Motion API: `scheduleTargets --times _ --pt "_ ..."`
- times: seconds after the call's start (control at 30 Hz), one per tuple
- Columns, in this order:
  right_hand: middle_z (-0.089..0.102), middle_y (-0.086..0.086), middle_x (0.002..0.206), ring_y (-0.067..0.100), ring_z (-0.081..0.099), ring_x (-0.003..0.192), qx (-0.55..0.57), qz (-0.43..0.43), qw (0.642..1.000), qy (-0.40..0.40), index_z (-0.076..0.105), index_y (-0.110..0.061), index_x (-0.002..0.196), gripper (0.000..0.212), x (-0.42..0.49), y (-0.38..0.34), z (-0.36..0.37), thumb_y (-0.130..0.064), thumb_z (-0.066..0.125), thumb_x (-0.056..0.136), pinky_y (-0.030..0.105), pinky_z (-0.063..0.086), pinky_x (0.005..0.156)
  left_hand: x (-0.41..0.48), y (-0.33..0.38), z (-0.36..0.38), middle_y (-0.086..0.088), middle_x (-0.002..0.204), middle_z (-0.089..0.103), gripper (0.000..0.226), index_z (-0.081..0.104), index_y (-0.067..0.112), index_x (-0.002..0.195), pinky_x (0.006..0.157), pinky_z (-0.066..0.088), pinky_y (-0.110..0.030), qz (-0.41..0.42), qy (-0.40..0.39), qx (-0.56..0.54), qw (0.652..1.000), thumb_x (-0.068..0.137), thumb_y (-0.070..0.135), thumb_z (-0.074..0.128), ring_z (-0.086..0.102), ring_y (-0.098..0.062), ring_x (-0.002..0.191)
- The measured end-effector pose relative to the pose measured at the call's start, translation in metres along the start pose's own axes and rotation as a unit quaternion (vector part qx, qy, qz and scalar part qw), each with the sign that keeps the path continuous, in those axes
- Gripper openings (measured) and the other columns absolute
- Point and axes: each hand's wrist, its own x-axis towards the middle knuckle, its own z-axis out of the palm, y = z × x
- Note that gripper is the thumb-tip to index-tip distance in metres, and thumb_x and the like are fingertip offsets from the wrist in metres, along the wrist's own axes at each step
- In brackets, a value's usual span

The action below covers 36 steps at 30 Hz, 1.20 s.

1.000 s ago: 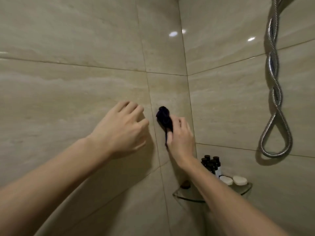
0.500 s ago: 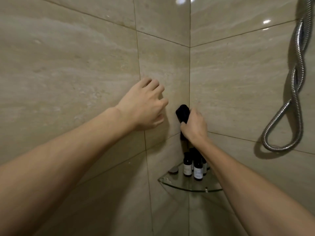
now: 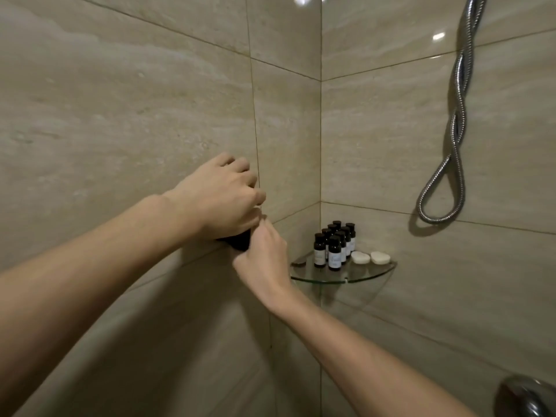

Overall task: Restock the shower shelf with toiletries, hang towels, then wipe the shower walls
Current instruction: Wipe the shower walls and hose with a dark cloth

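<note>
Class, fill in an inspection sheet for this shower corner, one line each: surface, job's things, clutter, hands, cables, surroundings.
Surface: glossy beige tiled walls; a glass shelf is fixed in the corner.
Job's things: dark bottles stand clustered upright on the shelf, with two white soaps beside them; a dark cloth lies against the left wall.
Clutter: nothing seen.
Hands: left hand lies over the cloth with fingers curled, its grip hidden; right hand grips the cloth from below.
Cables: a metal hose hangs twisted in a loop on the right wall.
Surroundings: a chrome fitting sits at lower right, partly out of view.
</note>
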Motion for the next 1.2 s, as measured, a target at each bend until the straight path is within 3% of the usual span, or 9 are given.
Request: scheduleTargets --times 0.17,0.3,0.37,0.47,0.63,0.83,0.93,1.03,1.2 --pt "0.062 -0.011 0.100 0.016 0.059 0.096 0.131 0.106 0.979 0.112 0.048 -0.031 0.101 0.035 -0.044 -0.017 0.028 -0.008 0.064 0.079 0.033 0.040 0.069 -0.039 0.003 -0.002 0.005 0.096 0.064 0.031 0.064 0.028 0.099 0.087 0.042 -0.038 0.059 -0.084 -0.004 0.995 0.095 0.046 0.039 0.055 -0.022 0.095" --pt "0.055 -0.015 0.120 0.008 0.051 0.118 0.175 0.087 0.971 0.141 0.053 -0.029 0.120 0.055 -0.067 -0.014 0.056 -0.003 0.061 0.072 0.033 0.048 0.096 -0.053 0.013 0.021 -0.001 0.067 0.059 0.012 0.062 0.018 0.074 0.065 0.038 -0.037 0.094 0.010 0.010 0.995 0.084 0.023 0.061 0.053 -0.027 0.068" --pt "0.048 -0.011 0.143 0.002 0.041 0.135 0.206 0.076 0.966 0.137 0.049 -0.024 0.139 0.063 -0.070 -0.003 0.061 -0.005 0.060 0.080 0.025 0.036 0.112 -0.047 0.019 0.027 -0.003 0.066 0.057 0.013 0.059 0.016 0.074 0.064 0.034 -0.038 0.099 0.035 0.030 0.994 0.087 0.018 0.057 0.050 -0.027 0.067" --pt "0.013 -0.013 0.167 -0.005 0.015 0.148 0.260 0.110 0.958 0.051 0.019 -0.032 0.159 0.075 -0.062 0.013 0.059 -0.016 0.056 0.096 0.007 0.015 0.116 -0.022 0.028 0.038 -0.004 0.068 0.057 0.013 0.059 0.014 0.076 0.066 0.031 -0.038 0.099 0.075 0.037 0.992 0.089 0.013 0.058 0.048 -0.026 0.068" --pt "-0.018 -0.008 0.166 0.008 -0.012 0.154 0.280 0.154 0.947 0.018 -0.011 -0.030 0.159 0.085 -0.025 0.035 0.067 -0.023 0.049 0.100 0.035 0.005 0.126 0.031 0.041 0.059 -0.004 0.069 0.057 0.012 0.058 0.014 0.079 0.068 0.031 -0.038 0.104 0.090 0.020 0.990 0.090 0.009 0.054 0.046 -0.025 0.070" --pt "-0.017 0.006 0.167 0.016 -0.016 0.154 0.274 0.253 0.924 0.080 -0.009 -0.011 0.159 0.073 0.037 0.095 0.070 -0.027 0.039 0.106 0.033 -0.007 0.125 0.083 0.048 0.088 -0.004 0.104 0.068 0.015 0.069 0.018 0.098 0.082 0.045 -0.038 0.168 0.073 -0.019 0.983 0.094 0.021 0.054 0.059 -0.026 0.095" --pt "-0.009 0.011 0.168 0.021 -0.010 0.155 0.266 0.303 0.908 0.111 -0.006 -0.006 0.158 0.077 0.063 0.106 0.071 -0.038 0.038 0.104 0.034 -0.004 0.125 0.103 0.049 0.100 -0.001 0.127 0.065 0.025 0.072 0.023 0.109 0.095 0.043 -0.037 0.169 0.025 -0.029 0.985 0.097 0.030 0.050 0.056 -0.024 0.114" --pt "-0.007 0.012 0.168 0.025 -0.004 0.156 0.254 0.321 0.902 0.137 -0.004 -0.006 0.159 0.090 0.080 0.116 0.075 -0.053 0.030 0.090 0.038 -0.001 0.125 0.125 0.046 0.102 0.003 0.133 0.062 0.029 0.072 0.027 0.113 0.100 0.040 -0.038 0.186 0.003 0.014 0.982 0.098 0.033 0.048 0.053 -0.022 0.119" --pt "-0.004 0.009 0.169 0.026 0.002 0.156 0.243 0.370 0.878 0.181 -0.002 -0.012 0.160 0.085 0.110 0.137 0.079 -0.055 0.035 0.097 0.046 0.011 0.124 0.160 0.044 0.100 0.008 0.145 0.053 0.033 0.065 0.033 0.125 0.105 0.037 -0.038 0.201 -0.056 0.076 0.975 0.102 0.036 0.041 0.045 -0.021 0.129"
